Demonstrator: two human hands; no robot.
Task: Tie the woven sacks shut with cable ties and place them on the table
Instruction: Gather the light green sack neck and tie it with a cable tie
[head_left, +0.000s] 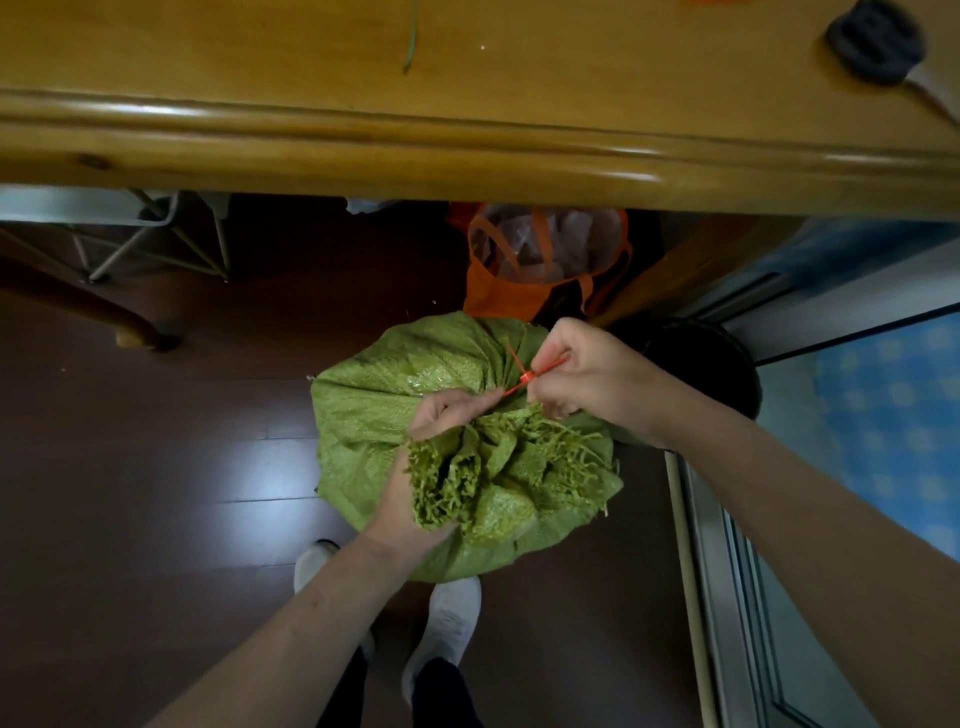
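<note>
Green woven sack (395, 395), frayed mouth bunched in your left hand (415, 467); right hand (576, 369) pinches the red cable tie (525, 376).

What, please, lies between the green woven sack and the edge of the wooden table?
In the head view, an orange tote bag lined with clear plastic stands on the dark floor between the green woven sack and the wooden table.

Green woven sack (395, 395) — full and rounded, standing on the dark floor just below the wooden table's (467, 150) front edge. Mouth gathered into a pleated neck, frayed green fringe fanning toward the camera. Red cable tie (525, 378) looped around that neck — head at the gather, one tail slanting up, another angling right. Sack not yet on the table.
</note>
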